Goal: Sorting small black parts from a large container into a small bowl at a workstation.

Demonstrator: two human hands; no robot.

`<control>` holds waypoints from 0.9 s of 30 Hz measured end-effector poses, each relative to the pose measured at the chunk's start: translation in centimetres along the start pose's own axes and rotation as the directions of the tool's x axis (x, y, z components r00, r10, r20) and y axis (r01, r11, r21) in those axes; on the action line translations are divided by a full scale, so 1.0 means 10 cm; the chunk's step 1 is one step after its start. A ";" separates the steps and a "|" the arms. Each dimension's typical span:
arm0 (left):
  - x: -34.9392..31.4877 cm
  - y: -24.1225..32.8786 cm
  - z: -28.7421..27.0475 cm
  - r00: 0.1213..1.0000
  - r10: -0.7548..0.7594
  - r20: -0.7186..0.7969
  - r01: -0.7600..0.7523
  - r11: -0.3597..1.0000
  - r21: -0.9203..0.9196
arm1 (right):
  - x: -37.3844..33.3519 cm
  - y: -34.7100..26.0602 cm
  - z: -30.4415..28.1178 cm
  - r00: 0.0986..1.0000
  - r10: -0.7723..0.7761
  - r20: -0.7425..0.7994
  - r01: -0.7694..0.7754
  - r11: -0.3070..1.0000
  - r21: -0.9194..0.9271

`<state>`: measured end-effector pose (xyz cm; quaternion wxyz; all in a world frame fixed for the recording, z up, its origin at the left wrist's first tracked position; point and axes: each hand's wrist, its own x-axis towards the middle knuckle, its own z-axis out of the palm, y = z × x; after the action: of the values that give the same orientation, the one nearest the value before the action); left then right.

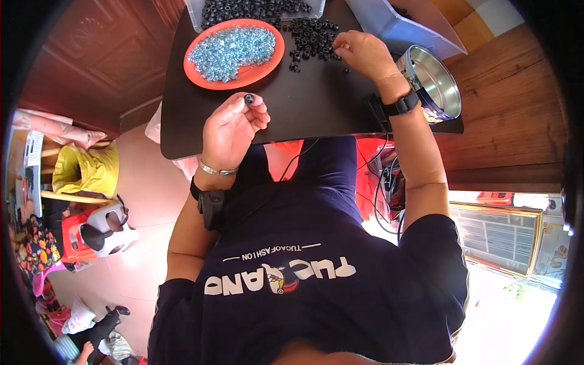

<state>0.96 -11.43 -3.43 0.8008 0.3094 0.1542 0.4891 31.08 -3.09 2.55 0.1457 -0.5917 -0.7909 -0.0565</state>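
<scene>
My left hand [234, 128] is raised palm up over the near edge of the dark table, pinching a small black ring-shaped piece [249, 99] between thumb and fingers. At the right side of a loose pile of similar black pieces [310, 38], my right hand [364, 55] has its fingertips pressed together. What they hold, if anything, is hidden. An orange-red plate [193, 74] heaped with clear bluish beads [228, 52] lies beyond my left hand. To the right of my right wrist stands a round open tin [435, 79] with a shiny inside.
At the far edge, a clear plastic box [196, 15] contains many more black pieces. A pale bin [395, 27] stands at the far right of the table [292, 106]. Cables [380, 182] hang near my lap. A person's limb [85, 353] shows at lower left.
</scene>
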 end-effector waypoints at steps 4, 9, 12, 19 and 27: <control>-0.01 0.01 -0.01 1.000 0.010 0.002 -0.010 1.000 0.000 | -0.14 0.02 -0.14 0.997 0.068 0.043 -0.071 0.994 0.086; 0.00 0.01 0.01 1.000 0.006 0.004 -0.006 1.000 -0.004 | -0.41 0.12 -0.07 0.990 0.106 0.093 -0.124 0.968 0.219; 0.01 0.00 0.00 1.000 0.003 0.028 -0.003 1.000 -0.011 | -0.49 0.13 0.00 0.984 0.169 0.063 -0.180 0.942 0.285; 0.00 -0.01 0.01 1.000 0.006 0.006 -0.006 1.000 0.009 | -0.38 0.16 0.11 0.999 -0.009 0.044 0.001 0.983 0.186; -0.01 -0.02 0.04 0.999 -0.003 0.040 0.002 1.000 0.018 | -0.34 -0.52 -0.08 0.995 0.042 0.087 -0.092 0.687 0.721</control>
<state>1.22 -11.74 -3.25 0.8014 0.3263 0.1429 0.4805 27.12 -7.95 2.69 0.3437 -0.5161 -0.7313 0.2841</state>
